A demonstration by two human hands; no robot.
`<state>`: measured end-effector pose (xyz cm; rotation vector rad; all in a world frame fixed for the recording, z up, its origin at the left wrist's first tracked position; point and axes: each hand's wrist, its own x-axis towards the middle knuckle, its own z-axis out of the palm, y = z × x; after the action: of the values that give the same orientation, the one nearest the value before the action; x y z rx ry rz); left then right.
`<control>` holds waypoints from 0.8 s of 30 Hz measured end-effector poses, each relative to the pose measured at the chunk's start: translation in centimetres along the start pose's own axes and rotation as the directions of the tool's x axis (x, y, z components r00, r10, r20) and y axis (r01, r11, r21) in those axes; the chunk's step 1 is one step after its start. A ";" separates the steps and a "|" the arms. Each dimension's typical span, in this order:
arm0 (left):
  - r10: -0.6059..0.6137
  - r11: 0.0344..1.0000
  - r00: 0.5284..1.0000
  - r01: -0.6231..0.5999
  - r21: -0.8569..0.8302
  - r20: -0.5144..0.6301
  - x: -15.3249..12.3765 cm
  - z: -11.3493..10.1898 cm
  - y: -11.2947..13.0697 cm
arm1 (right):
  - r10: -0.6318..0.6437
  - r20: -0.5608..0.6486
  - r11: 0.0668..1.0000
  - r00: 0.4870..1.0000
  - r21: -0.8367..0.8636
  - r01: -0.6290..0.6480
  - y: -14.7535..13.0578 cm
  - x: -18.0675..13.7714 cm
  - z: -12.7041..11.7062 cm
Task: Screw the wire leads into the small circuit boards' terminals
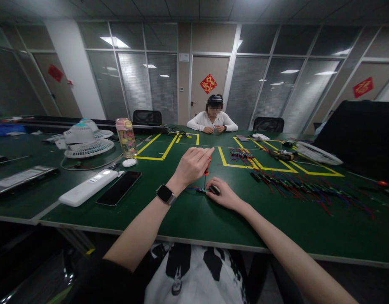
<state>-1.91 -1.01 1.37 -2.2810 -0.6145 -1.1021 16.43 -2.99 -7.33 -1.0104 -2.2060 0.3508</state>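
My left hand (192, 165), with a watch on its wrist, is closed round a small orange-handled screwdriver (207, 170) that stands upright, tip down. The tip meets a small dark part with coloured wires (201, 190) lying on the green table (181, 215). My right hand (223, 195) lies over the right end of that part, with its fingers curled and pressed on it. Most of the part is hidden under the fingers.
Several wired parts (295, 185) lie spread to the right. To the left are a black phone (120, 187), a white power bank (88, 187), a white mouse (129, 162), a pink bottle (126, 137) and a white fan (86, 143). Another person (212, 120) sits across the table.
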 end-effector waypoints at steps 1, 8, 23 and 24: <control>-0.003 1.000 1.000 0.003 -0.004 0.001 0.0 0.0 0.0 | 0.000 -0.002 1.000 1.000 0.001 0.000 0.0 0.0 0.0; 0.001 0.997 1.000 -0.001 0.077 -0.002 -0.1 -0.2 -0.1 | 0.005 -0.001 1.000 1.000 -0.012 -0.005 -0.1 0.0 0.0; -0.596 0.329 0.773 0.482 -0.812 0.218 0.3 2.6 0.8 | 0.017 0.017 1.000 1.000 -0.018 -0.017 0.1 0.0 0.0; -0.577 0.260 0.771 0.486 -0.834 0.270 0.3 2.7 0.6 | 0.020 0.017 1.000 1.000 -0.020 -0.019 0.1 0.0 0.0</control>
<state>0.17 0.30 0.00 -2.9038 -1.0028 -2.3150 16.45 -2.93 -7.41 -1.0437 -2.2203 0.3489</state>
